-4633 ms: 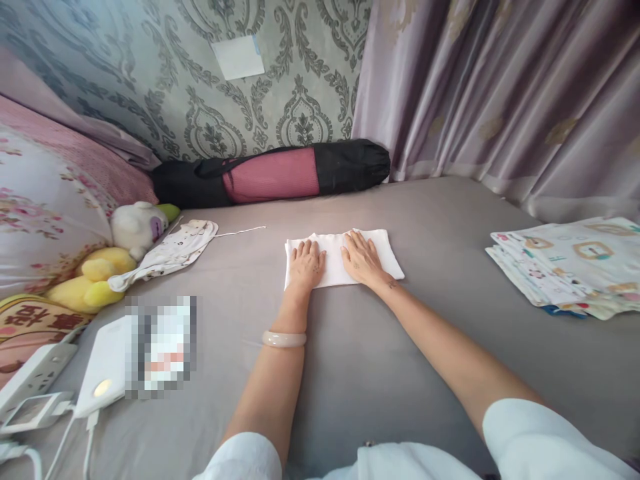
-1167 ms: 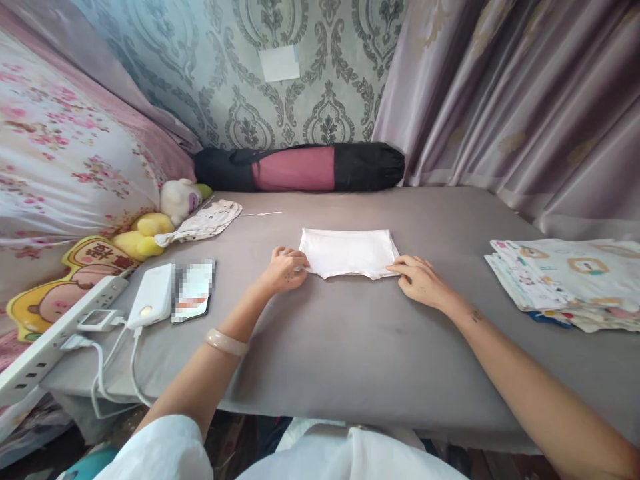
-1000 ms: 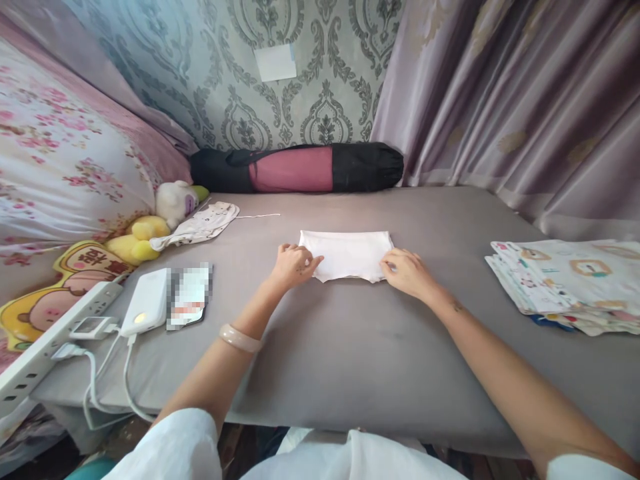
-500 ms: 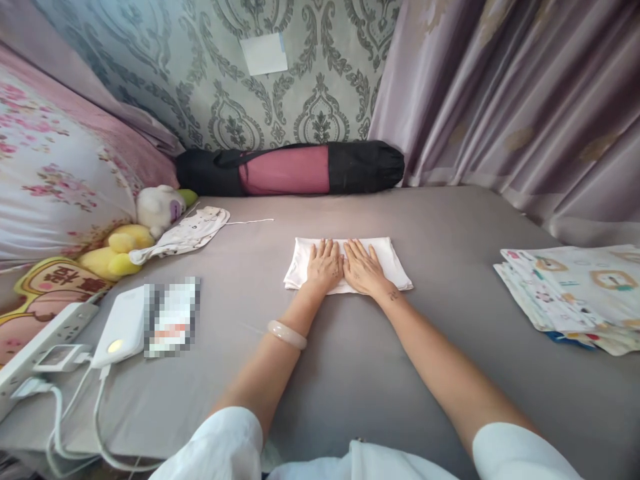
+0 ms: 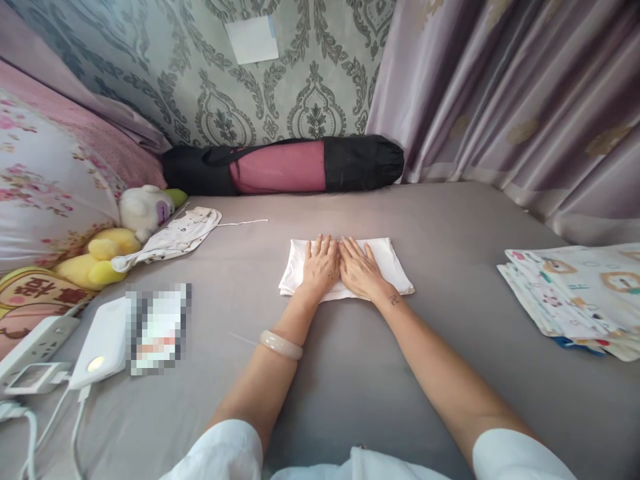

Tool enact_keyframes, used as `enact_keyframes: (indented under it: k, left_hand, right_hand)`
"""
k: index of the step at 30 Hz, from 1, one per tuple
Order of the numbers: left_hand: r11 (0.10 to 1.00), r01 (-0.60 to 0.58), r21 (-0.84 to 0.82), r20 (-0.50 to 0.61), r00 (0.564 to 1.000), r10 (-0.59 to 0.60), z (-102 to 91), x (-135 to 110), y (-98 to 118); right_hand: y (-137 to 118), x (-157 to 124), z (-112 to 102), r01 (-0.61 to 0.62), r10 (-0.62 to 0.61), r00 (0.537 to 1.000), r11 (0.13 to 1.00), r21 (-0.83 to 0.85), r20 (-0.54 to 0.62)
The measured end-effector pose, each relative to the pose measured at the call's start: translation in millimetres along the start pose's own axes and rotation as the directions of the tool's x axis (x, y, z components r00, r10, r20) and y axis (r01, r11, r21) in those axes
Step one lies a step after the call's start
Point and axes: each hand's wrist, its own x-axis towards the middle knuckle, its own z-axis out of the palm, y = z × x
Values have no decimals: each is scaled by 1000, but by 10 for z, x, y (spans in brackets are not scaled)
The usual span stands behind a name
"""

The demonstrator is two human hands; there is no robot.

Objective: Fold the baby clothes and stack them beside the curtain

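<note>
A white folded cloth [image 5: 391, 267] lies flat on the grey sheet, wider than it is deep, with layered edges showing at its near corners. Flat on its left-centre part rests my left hand [image 5: 321, 265], fingers stretched out and pointing away from me. My right hand [image 5: 361, 270] lies palm down just beside it, thumbs side close to the left hand, fingers also extended. Both hands touch the cloth and hold nothing. The cloth's middle is hidden under them. A pale bangle [image 5: 281, 344] circles my left forearm.
A stack of patterned cloths [image 5: 575, 293] sits at the right. A black and pink rolled bag [image 5: 280, 165] lies along the wall. On the left are plush toys [image 5: 103, 257], a small printed cloth [image 5: 175, 233], a white charging device [image 5: 103, 343] with cables, and a power strip [image 5: 40, 343].
The view has shifted slightly, so things at the left appear further left and the stack a little further right. Both hands stay flat on the folded cloth.
</note>
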Motion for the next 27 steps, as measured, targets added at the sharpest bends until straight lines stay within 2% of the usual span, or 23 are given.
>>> enact_keyframes:
  k: [4,9,12,16,21,27]
  left_hand:
    - [1000,-3,-26,82,997,5,20,7,-30]
    - [1000,-4,-29,78,997,7,28,6,-33]
    - [1000,18,-1,44,999,-17,13,-17,-38]
    - [991,117,66,-58,992,-113,-7,-56,-76]
    - [982,177,63,32,983,-179,-3,-69,-118]
    - [984,172,53,40,984,-174,10,-63,-124]
  right_hand:
    - [-8,5,24,14,-14,1000,1000,-4,24]
    - [-18,-6,21,3,-3,1000,1000,-1,19]
    - [-8,-22,-11,-24,24,1000,1000,1,3]
    - [34,-52,-50,-111,110,993,993,-30,-46]
    - [63,-73,-36,-153,154,988,987,-44,5]
    - [63,-69,-15,-159,159,987,986,-55,1]
